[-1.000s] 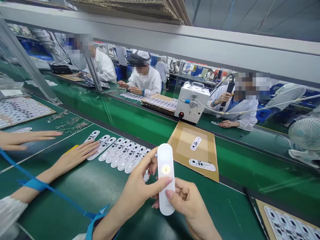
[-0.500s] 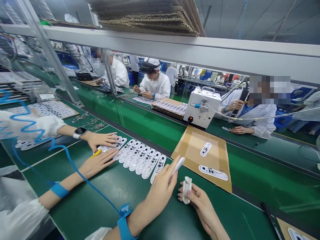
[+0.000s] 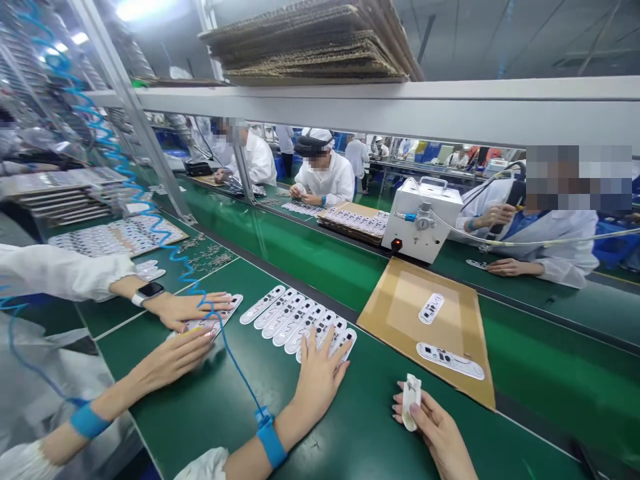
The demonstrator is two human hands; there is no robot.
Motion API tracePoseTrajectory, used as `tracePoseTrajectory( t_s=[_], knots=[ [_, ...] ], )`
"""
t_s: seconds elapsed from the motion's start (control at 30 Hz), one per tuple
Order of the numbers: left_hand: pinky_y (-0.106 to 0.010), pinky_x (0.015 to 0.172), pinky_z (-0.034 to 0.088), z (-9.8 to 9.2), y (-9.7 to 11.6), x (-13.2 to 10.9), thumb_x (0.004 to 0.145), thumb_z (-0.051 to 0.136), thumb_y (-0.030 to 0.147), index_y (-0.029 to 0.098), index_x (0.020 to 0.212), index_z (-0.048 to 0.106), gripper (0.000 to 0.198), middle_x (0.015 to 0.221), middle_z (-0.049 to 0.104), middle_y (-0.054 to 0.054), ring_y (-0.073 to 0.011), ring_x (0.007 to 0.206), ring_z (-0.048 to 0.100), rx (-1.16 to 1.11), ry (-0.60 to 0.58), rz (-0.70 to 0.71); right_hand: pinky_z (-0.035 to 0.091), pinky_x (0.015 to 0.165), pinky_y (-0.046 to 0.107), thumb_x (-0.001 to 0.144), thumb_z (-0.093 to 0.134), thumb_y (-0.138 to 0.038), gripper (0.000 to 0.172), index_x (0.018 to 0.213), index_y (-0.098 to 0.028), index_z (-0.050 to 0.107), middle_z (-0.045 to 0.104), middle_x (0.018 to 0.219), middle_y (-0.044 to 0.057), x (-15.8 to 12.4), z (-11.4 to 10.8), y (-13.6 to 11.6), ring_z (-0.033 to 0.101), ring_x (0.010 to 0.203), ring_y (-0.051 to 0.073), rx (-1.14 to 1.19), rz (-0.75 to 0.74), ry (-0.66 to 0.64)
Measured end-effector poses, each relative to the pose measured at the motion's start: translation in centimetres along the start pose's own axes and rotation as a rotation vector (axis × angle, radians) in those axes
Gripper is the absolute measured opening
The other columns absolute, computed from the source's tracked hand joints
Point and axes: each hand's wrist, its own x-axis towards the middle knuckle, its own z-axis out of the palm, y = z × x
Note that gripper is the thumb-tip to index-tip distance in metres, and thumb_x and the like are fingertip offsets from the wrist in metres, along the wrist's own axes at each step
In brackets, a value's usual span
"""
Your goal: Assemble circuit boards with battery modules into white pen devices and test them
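Note:
My left hand (image 3: 317, 377), with a blue wrist strap (image 3: 273, 440), lies with fingers spread over the right end of a row of white oblong pieces (image 3: 287, 318). Dark parts and thin wires show on their upper faces. In my right hand (image 3: 443, 427) is a small white oblong piece (image 3: 411, 400), pinched upright between thumb and fingers above the green table. What it is exactly, I cannot make out. Left of the row, a co-worker's two hands (image 3: 187, 309) rest on more of the white oblong pieces (image 3: 234, 304).
A cardboard sheet (image 3: 400, 280) with two white pieces lies at the right. Behind it stands a white machine (image 3: 423, 220) with a gauge. A coiled blue cord (image 3: 173, 250) hangs across the left. Loose small parts (image 3: 207, 257) lie near the shelf post. Other people sit across the green belt.
My left hand no longer holds a white piece upright and now lies spread on the row's right end. The co-worker's hands and some pieces have shifted left, leaving a gap beside the row.

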Motion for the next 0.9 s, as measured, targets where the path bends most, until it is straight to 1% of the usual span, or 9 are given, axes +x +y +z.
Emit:
tracePoseTrajectory(
  t_s=[0.07,0.17,0.27,0.37,0.5,0.67,0.77,0.83,0.9],
  knots=[
    [-0.072,0.1,0.034,-0.2,-0.5,-0.3,0.09,0.055,0.019,0.041,0.128,0.056,0.043,0.143,0.048,-0.005,-0.0447,0.134,0.033,0.007,-0.004,-0.011,0.059,0.072,0.039,0.054,0.085,-0.056,0.057,0.092,-0.015,0.074,0.074,0.086,0.011,0.1,-0.2,0.3,0.068,0.074,0.026,0.0,0.016,0.008],
    [-0.071,0.103,0.031,-0.4,-1.9,-0.3,0.091,0.05,0.017,0.04,0.125,0.059,0.042,0.143,0.047,-0.005,-0.0428,0.136,0.032,0.01,-0.013,-0.022,0.06,0.077,0.042,0.052,0.085,-0.056,0.058,0.093,-0.016,0.074,0.074,0.088,0.01,0.2,-0.6,-0.1,0.069,0.079,0.03,-0.034,0.067,0.004],
    [-0.07,0.105,0.03,-0.7,-4.3,0.1,0.091,0.048,0.016,0.039,0.126,0.059,0.044,0.144,0.047,-0.004,-0.0415,0.137,0.03,0.015,-0.037,-0.049,0.059,0.084,0.044,0.05,0.085,-0.055,0.057,0.092,-0.017,0.074,0.074,0.091,0.01,0.4,-0.9,-0.9,0.069,0.088,0.034,-0.092,0.162,-0.056],
    [-0.07,0.105,0.028,-0.7,-7.4,0.8,0.091,0.046,0.017,0.038,0.127,0.059,0.044,0.144,0.047,-0.003,-0.0415,0.136,0.03,0.028,-0.047,-0.09,0.058,0.086,0.042,0.05,0.086,-0.052,0.056,0.092,-0.017,0.074,0.074,0.093,0.01,0.5,-1.1,-1.4,0.069,0.092,0.035,-0.117,0.207,-0.096],
    [-0.07,0.104,0.028,-0.5,-11.3,1.8,0.09,0.045,0.019,0.037,0.128,0.058,0.044,0.145,0.047,-0.003,-0.0421,0.136,0.03,0.036,-0.042,-0.131,0.058,0.083,0.04,0.051,0.085,-0.056,0.06,0.093,-0.015,0.073,0.074,0.091,0.01,0.6,-1.1,-0.4,0.069,0.088,0.032,-0.092,0.154,-0.068],
    [-0.069,0.103,0.028,-0.3,-14.7,3.0,0.09,0.044,0.024,0.036,0.128,0.058,0.042,0.144,0.047,-0.003,-0.0425,0.134,0.033,0.062,-0.027,-0.184,0.059,0.075,0.037,0.054,0.085,-0.055,0.057,0.092,-0.015,0.073,0.074,0.088,0.011,0.9,-1.2,1.4,0.07,0.076,0.026,0.005,0.072,-0.027],
    [-0.069,0.1,0.032,-0.5,-16.0,3.3,0.09,0.044,0.026,0.034,0.126,0.061,0.041,0.142,0.05,-0.004,-0.0441,0.131,0.036,0.059,-0.006,-0.187,0.059,0.071,0.036,0.058,0.085,-0.052,0.051,0.093,-0.016,0.074,0.074,0.086,0.01,0.8,-0.9,1.3,0.069,0.073,0.024,0.036,0.008,-0.047],
    [-0.07,0.097,0.033,-0.6,-16.5,3.3,0.089,0.043,0.027,0.029,0.123,0.064,0.04,0.139,0.053,-0.008,-0.0467,0.13,0.037,0.042,0.026,-0.175,0.058,0.07,0.035,0.06,0.083,-0.052,0.05,0.095,-0.016,0.073,0.073,0.084,0.01,0.5,-0.4,0.9,0.068,0.072,0.022,0.036,-0.043,-0.064],
    [-0.073,0.098,0.03,-0.5,-16.4,3.6,0.091,0.039,0.03,0.022,0.121,0.066,0.041,0.138,0.052,-0.013,-0.0488,0.132,0.032,0.013,0.08,-0.153,0.057,0.069,0.034,0.061,0.082,-0.053,0.052,0.096,-0.016,0.073,0.072,0.082,0.009,0.2,0.3,0.5,0.067,0.07,0.021,0.031,-0.095,-0.066]
  ],
)
